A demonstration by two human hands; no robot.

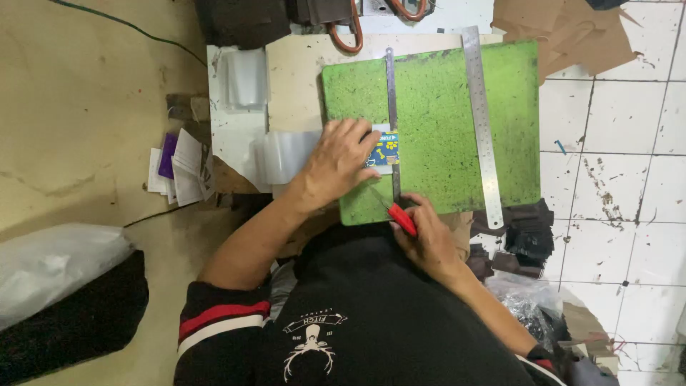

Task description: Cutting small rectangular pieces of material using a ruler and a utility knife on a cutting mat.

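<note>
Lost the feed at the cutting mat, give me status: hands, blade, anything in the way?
Left hand pressing card against narrow ruler on green mat. Right hand gripping red knife. Second ruler lies apart.

Matt, scuffed green cutting mat [443, 114]; two shiny metal rulers [481, 121]; glossy red plastic knife [401, 218]; glossy, stained white floor tiles [614, 179].

Left hand [341, 159] flat, fingers spread, pressing down; right hand [429, 239] fisted, fingers curled in grip.

Bright, even light from overhead, shadows soft and short; faint glare on the steel ruler [481, 121] and white floor tiles [622, 143]; focus sharp, edges slightly softened.
</note>
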